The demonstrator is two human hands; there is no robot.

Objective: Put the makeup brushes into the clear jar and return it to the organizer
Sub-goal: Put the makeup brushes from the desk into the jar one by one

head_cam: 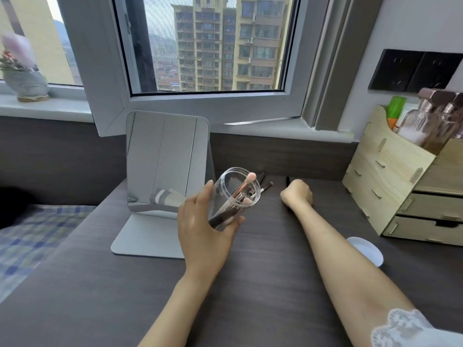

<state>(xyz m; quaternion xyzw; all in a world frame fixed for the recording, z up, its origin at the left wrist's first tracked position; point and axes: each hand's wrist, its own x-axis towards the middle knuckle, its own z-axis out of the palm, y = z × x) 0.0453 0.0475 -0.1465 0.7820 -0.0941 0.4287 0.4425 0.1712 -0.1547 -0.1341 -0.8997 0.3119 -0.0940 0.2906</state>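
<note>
My left hand [204, 226] grips the clear jar [233, 194] and holds it tilted above the dark table, mouth facing away and to the right. Several makeup brushes [239, 194] lie inside it, one with a pink tip near the rim. Two more brushes [266, 185] lie on the table just beyond the jar. My right hand [298, 192] rests on the table to the right of those brushes, fingers curled down over a thin dark object [287, 181]; whether it grips this I cannot tell. The wooden organizer [390, 186] stands at the right.
A standing mirror [166, 161] sits on the table left of the jar. A white round lid [368, 250] lies near my right forearm. Bottles [431, 116] fill the organizer's top. A window sill runs behind, with a potted plant [25, 78] at far left. A checked bedcover [37, 231] lies left.
</note>
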